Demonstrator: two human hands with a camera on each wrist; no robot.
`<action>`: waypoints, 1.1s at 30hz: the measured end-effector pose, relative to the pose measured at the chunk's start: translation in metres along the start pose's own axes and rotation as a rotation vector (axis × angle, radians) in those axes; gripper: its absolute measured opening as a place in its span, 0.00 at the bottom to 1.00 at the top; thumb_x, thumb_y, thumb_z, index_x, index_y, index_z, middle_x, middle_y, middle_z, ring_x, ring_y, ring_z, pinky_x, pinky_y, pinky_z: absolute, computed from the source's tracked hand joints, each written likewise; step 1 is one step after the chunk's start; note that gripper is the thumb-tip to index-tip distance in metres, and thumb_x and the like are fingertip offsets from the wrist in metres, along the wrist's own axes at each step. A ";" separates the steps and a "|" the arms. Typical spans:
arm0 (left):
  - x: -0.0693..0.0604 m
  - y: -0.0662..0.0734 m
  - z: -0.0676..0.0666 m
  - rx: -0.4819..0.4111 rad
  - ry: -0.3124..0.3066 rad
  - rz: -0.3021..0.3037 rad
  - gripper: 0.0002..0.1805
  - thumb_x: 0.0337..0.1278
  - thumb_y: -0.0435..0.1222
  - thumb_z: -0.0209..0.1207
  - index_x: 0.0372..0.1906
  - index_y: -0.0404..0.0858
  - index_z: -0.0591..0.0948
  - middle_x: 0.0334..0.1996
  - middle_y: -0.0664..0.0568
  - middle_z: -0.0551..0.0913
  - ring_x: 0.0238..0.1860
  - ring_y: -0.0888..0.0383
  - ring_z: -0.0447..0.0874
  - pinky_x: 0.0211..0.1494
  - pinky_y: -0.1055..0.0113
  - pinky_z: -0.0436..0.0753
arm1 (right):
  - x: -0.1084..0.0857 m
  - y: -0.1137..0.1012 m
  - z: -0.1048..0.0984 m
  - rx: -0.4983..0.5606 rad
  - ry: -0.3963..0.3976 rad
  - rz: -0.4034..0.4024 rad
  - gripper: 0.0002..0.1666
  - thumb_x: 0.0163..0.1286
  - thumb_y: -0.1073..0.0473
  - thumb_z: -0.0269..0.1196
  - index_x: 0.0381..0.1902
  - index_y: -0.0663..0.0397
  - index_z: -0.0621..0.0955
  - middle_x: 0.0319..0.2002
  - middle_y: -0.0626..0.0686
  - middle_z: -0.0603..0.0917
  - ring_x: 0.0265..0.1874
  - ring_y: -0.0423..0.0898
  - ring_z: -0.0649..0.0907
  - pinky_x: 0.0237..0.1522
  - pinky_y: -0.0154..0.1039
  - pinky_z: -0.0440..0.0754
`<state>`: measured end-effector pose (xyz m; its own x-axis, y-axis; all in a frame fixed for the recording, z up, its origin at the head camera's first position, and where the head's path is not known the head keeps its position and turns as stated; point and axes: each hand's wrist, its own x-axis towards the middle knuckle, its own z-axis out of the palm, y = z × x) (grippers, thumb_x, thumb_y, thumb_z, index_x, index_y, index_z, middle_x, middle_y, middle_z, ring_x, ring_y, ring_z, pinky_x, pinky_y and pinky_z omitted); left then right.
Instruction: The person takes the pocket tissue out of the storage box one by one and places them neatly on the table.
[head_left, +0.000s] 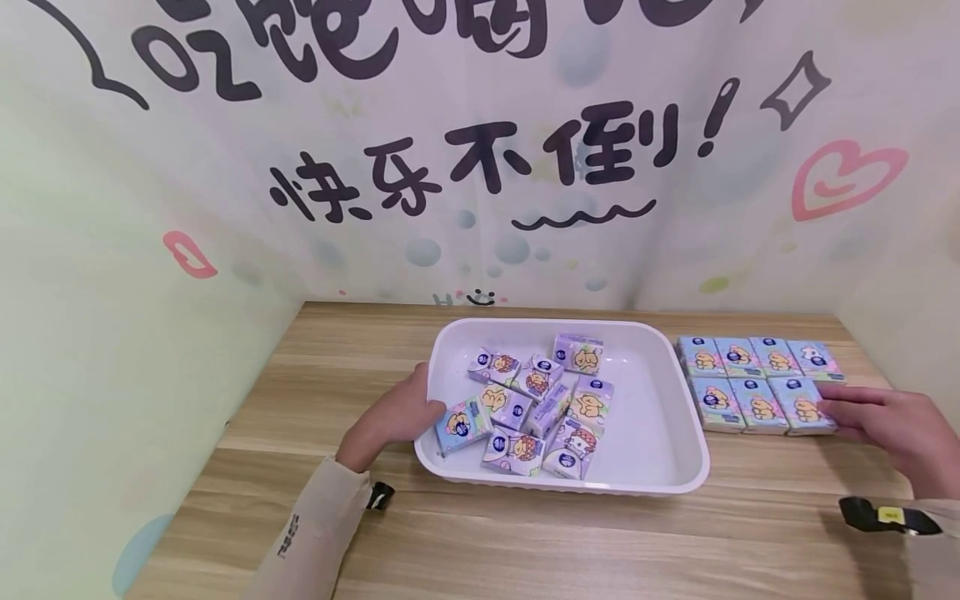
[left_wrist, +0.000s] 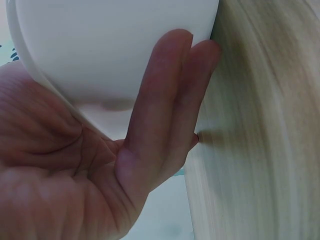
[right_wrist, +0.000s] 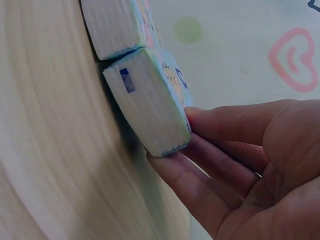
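Note:
At the left side of a white plastic tub (head_left: 652,450), my left hand (head_left: 405,408) grips the rim. The left wrist view shows fingers (left_wrist: 160,95) lying along the tub's outer wall. Inside the tub are several purple tissue packs (head_left: 513,450) and a blue tissue pack (head_left: 463,425) near the left thumb. My right hand (head_left: 892,417) pinches a blue tissue pack (head_left: 802,406) at the right end of the nearer row. In the right wrist view, thumb and fingers hold one end of that pack (right_wrist: 150,107), which appears close to the tabletop.
Blue tissue packs (head_left: 738,356) form a back row right of the tub, with more packs (head_left: 717,404) in front. The wooden table (head_left: 525,542) meets a printed curtain (head_left: 360,267) at its back edge and a wall on the left.

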<state>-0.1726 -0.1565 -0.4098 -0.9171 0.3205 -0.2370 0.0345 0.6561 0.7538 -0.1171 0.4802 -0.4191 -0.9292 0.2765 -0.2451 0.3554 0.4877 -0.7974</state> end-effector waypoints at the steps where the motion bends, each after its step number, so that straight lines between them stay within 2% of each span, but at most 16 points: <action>1: 0.000 0.000 0.000 -0.001 -0.001 -0.002 0.44 0.69 0.27 0.55 0.86 0.28 0.51 0.54 0.32 0.81 0.34 0.52 0.92 0.32 0.58 0.93 | 0.000 0.001 0.000 0.012 -0.004 -0.004 0.17 0.82 0.59 0.67 0.55 0.69 0.90 0.35 0.27 0.84 0.31 0.28 0.84 0.34 0.33 0.90; 3: 0.000 0.000 0.000 0.000 -0.002 -0.006 0.44 0.70 0.27 0.55 0.86 0.28 0.51 0.54 0.32 0.81 0.34 0.52 0.92 0.32 0.58 0.93 | 0.000 0.001 0.000 0.021 -0.012 -0.008 0.16 0.81 0.60 0.67 0.55 0.69 0.90 0.35 0.26 0.84 0.31 0.28 0.84 0.34 0.33 0.90; 6: 0.000 0.000 0.000 0.007 -0.003 -0.009 0.43 0.70 0.28 0.54 0.85 0.27 0.51 0.54 0.32 0.81 0.34 0.52 0.92 0.32 0.58 0.93 | 0.001 0.001 0.001 0.019 -0.013 -0.003 0.17 0.82 0.61 0.66 0.57 0.71 0.89 0.36 0.31 0.85 0.31 0.30 0.85 0.35 0.33 0.90; 7: 0.000 0.000 0.000 0.009 -0.003 -0.009 0.43 0.70 0.28 0.54 0.85 0.27 0.51 0.54 0.32 0.81 0.34 0.52 0.92 0.32 0.58 0.93 | 0.001 0.000 0.001 -0.002 -0.008 0.003 0.22 0.83 0.60 0.65 0.61 0.77 0.84 0.37 0.33 0.86 0.31 0.30 0.85 0.35 0.33 0.90; 9: 0.000 0.001 -0.001 0.013 -0.003 -0.005 0.44 0.70 0.28 0.54 0.85 0.27 0.50 0.54 0.32 0.81 0.34 0.52 0.92 0.33 0.58 0.93 | 0.001 -0.001 0.002 -0.035 0.000 0.006 0.26 0.84 0.61 0.63 0.65 0.81 0.76 0.38 0.37 0.87 0.31 0.30 0.85 0.34 0.33 0.90; 12: 0.000 0.001 -0.001 0.017 -0.002 -0.002 0.44 0.69 0.27 0.55 0.85 0.27 0.50 0.54 0.33 0.81 0.34 0.52 0.92 0.33 0.58 0.93 | 0.002 -0.002 0.003 -0.031 0.014 0.021 0.24 0.83 0.62 0.64 0.64 0.80 0.78 0.38 0.41 0.87 0.30 0.32 0.85 0.34 0.34 0.91; 16: 0.000 0.001 -0.001 0.021 -0.001 -0.010 0.44 0.70 0.28 0.55 0.85 0.27 0.51 0.54 0.33 0.81 0.34 0.52 0.92 0.32 0.58 0.93 | 0.002 -0.003 0.004 -0.051 0.033 0.030 0.24 0.81 0.62 0.66 0.64 0.78 0.78 0.41 0.54 0.90 0.30 0.34 0.84 0.34 0.35 0.91; 22: 0.000 0.001 -0.001 0.016 -0.004 -0.010 0.43 0.71 0.28 0.55 0.85 0.27 0.50 0.55 0.32 0.81 0.34 0.52 0.92 0.32 0.58 0.93 | 0.002 -0.001 0.006 -0.101 0.045 0.015 0.26 0.83 0.62 0.64 0.68 0.77 0.75 0.53 0.75 0.87 0.30 0.30 0.84 0.34 0.33 0.90; 23: -0.001 0.002 -0.001 0.014 -0.004 -0.009 0.43 0.71 0.28 0.54 0.85 0.27 0.50 0.55 0.32 0.81 0.34 0.52 0.92 0.32 0.58 0.93 | 0.002 -0.001 0.006 -0.109 0.047 0.017 0.26 0.83 0.61 0.65 0.68 0.76 0.75 0.55 0.76 0.86 0.29 0.30 0.84 0.33 0.33 0.90; 26: -0.001 0.002 -0.001 0.009 -0.006 -0.007 0.43 0.71 0.28 0.54 0.85 0.27 0.50 0.54 0.32 0.81 0.34 0.52 0.92 0.32 0.58 0.93 | 0.003 -0.001 0.005 -0.112 0.057 0.030 0.26 0.81 0.59 0.68 0.65 0.75 0.78 0.52 0.73 0.88 0.29 0.30 0.82 0.33 0.33 0.89; 30: -0.001 0.001 -0.001 0.012 -0.007 -0.004 0.43 0.71 0.28 0.54 0.85 0.27 0.50 0.54 0.33 0.81 0.34 0.52 0.92 0.32 0.58 0.93 | 0.004 -0.001 0.006 -0.117 0.080 0.042 0.26 0.79 0.58 0.71 0.63 0.74 0.81 0.46 0.60 0.90 0.29 0.31 0.81 0.31 0.34 0.89; 33: -0.001 0.001 -0.001 0.014 -0.007 0.001 0.43 0.71 0.28 0.54 0.86 0.27 0.50 0.54 0.33 0.82 0.34 0.53 0.92 0.32 0.58 0.93 | 0.003 -0.002 0.007 -0.127 0.094 0.053 0.27 0.78 0.58 0.71 0.64 0.74 0.80 0.46 0.61 0.90 0.29 0.31 0.81 0.31 0.34 0.88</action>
<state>-0.1718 -0.1569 -0.4078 -0.9142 0.3263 -0.2405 0.0413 0.6652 0.7455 -0.1214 0.4744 -0.4222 -0.8975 0.3781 -0.2272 0.4190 0.5697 -0.7070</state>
